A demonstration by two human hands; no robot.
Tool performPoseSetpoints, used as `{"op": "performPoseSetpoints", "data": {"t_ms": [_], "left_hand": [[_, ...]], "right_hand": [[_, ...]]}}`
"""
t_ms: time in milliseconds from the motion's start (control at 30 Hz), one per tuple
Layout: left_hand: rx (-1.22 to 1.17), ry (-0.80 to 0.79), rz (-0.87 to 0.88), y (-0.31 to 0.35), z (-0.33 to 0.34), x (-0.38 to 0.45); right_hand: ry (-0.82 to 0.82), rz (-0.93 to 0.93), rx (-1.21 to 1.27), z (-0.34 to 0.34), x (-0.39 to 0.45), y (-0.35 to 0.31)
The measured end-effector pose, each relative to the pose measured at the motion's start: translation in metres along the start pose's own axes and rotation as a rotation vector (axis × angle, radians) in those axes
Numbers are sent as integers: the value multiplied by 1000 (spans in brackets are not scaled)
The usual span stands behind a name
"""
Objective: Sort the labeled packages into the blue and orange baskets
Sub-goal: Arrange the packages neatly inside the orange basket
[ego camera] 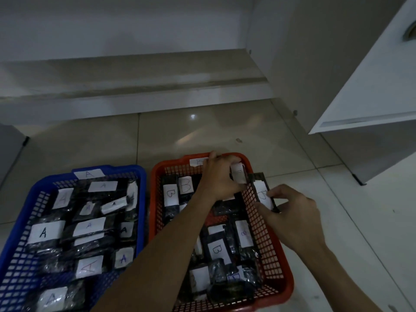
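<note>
Both hands at the orange basket (279,255)
Left hand (219,176) grips 1 package (238,174) inside; right hand (292,212) pinches another package (262,192) (outside the wall).

Ahead of you a glossy tiled floor (225,134) catches a small bright reflection (193,116). Beyond it, at the far side, runs a low pale step (135,86). A white cabinet (371,86) stands on your right, a grey panel (10,149) at far left.

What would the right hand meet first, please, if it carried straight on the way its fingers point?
Probably the orange basket's mesh side wall: the right hand pinches a labeled package just outside it, fingers pointing inward. Depth is unclear.
</note>
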State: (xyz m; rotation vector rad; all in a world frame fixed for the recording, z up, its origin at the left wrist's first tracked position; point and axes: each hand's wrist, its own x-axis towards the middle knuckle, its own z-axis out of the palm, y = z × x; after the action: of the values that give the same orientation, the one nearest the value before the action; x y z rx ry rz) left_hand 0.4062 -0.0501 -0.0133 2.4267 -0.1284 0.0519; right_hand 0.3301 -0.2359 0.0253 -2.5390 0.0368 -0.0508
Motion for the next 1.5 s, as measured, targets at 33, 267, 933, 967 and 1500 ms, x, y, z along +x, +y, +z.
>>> {"op": "performPoseSetpoints", "data": {"t_ms": [33, 267, 933, 967, 1500], "left_hand": [[-104, 40, 9, -1, -7, -5], [-252, 164, -35, -37, -49, -59], [200, -325, -64, -43, -12, -22], [195, -324, -62, -44, -12, -22], [-283, 71, 28, -7, -14, -61]], "right_hand": [[6, -6, -14, -2, -2, -1], [-106, -237, -443, 29, 11, -43], [-290, -384, -509, 84, 44, -28], [-282, -397, -521, 83, 44, -28], [-126, -114, 249, 35, 26, -38]]}}
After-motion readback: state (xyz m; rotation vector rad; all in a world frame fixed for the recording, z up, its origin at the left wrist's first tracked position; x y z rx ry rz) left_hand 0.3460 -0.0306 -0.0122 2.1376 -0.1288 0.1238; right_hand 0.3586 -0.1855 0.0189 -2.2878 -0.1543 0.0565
